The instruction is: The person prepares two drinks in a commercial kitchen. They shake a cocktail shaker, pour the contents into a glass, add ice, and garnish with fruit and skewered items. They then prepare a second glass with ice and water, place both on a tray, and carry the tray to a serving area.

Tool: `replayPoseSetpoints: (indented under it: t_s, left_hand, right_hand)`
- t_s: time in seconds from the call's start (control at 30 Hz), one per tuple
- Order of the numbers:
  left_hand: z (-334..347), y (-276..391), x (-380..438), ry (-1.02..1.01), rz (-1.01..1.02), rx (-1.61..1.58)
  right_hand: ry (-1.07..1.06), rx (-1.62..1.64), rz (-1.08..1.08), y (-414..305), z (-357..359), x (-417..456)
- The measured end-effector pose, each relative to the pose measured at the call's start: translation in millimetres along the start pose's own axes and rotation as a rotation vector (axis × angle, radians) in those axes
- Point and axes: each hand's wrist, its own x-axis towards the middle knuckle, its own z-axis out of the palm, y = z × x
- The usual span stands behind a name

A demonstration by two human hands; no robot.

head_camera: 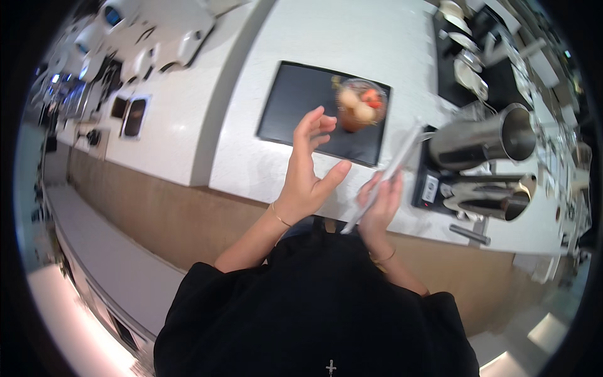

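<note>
My right hand [382,200] holds a long, thin white object, blurred, perhaps a paper-wrapped straw [384,179], which slants upward to the right. With fingers apart and nothing in it, my left hand [313,172] hovers near the front edge of a black rectangular tray [297,103]. On the tray's right part stands a clear cup of brownish drink [352,120], topped with pale round scoops and red fruit pieces, perhaps strawberry. A small yellowish garnish sticks out at the cup's upper left rim. Neither hand touches the cup.
A large steel pitcher [464,146] and another steel vessel [490,200] stand to the right, by a black device with a label. A small metal bar [470,234] lies near the counter's front edge. White appliances [181,37] and a sink [135,117] are at left.
</note>
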Motion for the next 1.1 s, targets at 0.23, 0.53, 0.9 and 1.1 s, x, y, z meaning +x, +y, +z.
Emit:
replayPoseSetpoints:
  t_s: [0.23,0.53,0.9,1.1]
  left_hand:
    - [-101.5,-15.1,-114.5,0.296,-0.301,0.384]
    - [-93.2,-42.5,-456.5,0.729,-1.160,0.832]
    - [-54.0,-99.4,-691.5,0.701,-1.298,0.071]
    - [-255.9,-63.7,-628.0,0.373,-1.477,0.483]
  right_hand:
    - [0.040,-0.453,0.145,73.5,-52.7,109.7]
    - [-0.265,-1.194,-0.321,114.2,-74.4,146.3]
    - [-0.245,-1.153,-0.336,80.1,1.2,65.1]
    - [-0.637,-1.071,-0.327,174.3,134.7,-86.2]
